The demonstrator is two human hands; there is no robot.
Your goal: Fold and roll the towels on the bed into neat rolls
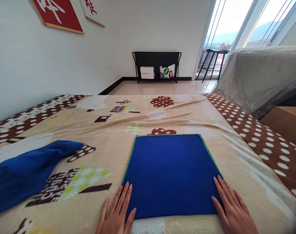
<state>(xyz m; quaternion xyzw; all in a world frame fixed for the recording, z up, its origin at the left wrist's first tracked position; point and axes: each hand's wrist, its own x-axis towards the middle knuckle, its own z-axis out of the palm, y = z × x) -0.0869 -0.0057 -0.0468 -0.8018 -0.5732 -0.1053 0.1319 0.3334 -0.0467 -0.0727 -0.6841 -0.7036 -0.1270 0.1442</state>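
A blue cloth (pixel 169 175) with green stitched edges lies spread flat as a square on the patterned blanket. My left hand (pixel 117 211) rests at its lower left side, fingers stretched out and touching the edge. On the opposite side, my right hand (pixel 232 206) lies with fingers extended over the cloth's lower right edge. Neither hand grips anything. Off to the left, a second blue cloth (pixel 28 172) sits crumpled, partly cut off by the frame.
The cream blanket (pixel 109 139) has brown dotted borders and some wrinkles. Beyond it stands a black rack (pixel 156 58) with white boxes. A grey plastic-covered object (pixel 265 71) and a cardboard box (pixel 284 120) are at right, a black stool (pixel 215 52) by the window.
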